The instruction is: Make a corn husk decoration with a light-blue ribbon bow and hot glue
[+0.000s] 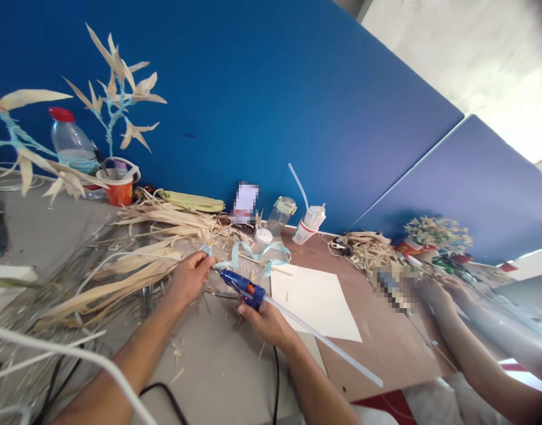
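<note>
A blue hot glue gun is gripped in my right hand, its nozzle pointing left. From the gun's back end a long translucent glue stick sticks out to the lower right. My left hand pinches a small pale dried-husk flower with light blue ribbon at its base, just past the nozzle tip. A loose light blue ribbon curls on the table to the right of it. Long dried corn husks lie behind and left of my left hand.
White paper lies right of the glue gun. A phone, a jar and a paper cup line the blue partition. Husk-flower branches stand at left. A white cable crosses the front. Another person's hands work at right.
</note>
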{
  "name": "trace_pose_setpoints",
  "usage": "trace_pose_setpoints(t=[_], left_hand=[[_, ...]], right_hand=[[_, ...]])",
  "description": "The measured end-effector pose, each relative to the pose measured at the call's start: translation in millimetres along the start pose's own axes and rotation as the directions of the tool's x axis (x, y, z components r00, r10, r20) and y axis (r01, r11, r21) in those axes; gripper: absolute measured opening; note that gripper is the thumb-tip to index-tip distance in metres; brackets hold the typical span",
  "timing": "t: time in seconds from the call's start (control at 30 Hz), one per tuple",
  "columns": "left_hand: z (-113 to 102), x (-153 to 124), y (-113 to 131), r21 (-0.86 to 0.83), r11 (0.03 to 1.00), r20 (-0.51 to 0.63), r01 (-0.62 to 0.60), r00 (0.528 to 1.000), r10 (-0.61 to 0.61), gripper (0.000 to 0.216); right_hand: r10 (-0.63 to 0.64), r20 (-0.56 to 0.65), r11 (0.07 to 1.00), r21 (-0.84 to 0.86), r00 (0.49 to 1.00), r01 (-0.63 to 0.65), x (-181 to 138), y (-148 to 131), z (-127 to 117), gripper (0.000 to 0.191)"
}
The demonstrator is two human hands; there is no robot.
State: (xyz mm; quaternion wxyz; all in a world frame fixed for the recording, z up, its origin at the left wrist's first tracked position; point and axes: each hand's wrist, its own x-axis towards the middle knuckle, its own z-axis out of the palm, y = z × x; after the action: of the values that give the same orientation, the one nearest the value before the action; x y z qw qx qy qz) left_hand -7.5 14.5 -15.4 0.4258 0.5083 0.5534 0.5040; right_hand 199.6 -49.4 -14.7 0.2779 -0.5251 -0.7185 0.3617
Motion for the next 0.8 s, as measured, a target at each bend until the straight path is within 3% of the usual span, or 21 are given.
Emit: trace_pose_setpoints(t=[0.57, 0.7, 0.8], left_hand=[[-3, 1, 1, 0.032, 0.999, -0.042, -0.016, 0.999, 0.018, 0.031], [-4, 2, 2, -0.005, 1.000, -0.034, 0.004, 0.999, -0.005, 0.031], [-3, 2, 2, -0.046, 0.999, -0.024, 0.025, 0.999, -0.026, 0.031]], right_hand=[[0.006, -0.037, 1.000, 0.016, 0.999, -0.005, 0, 5, 0, 0.030], [0.030, -0.061, 0.996, 0.084, 0.998, -0.025, -4, 4, -11, 0.031], [0.018, -0.166, 0.997, 0.075, 0.986, -0.006, -8, -2, -28, 0.031]])
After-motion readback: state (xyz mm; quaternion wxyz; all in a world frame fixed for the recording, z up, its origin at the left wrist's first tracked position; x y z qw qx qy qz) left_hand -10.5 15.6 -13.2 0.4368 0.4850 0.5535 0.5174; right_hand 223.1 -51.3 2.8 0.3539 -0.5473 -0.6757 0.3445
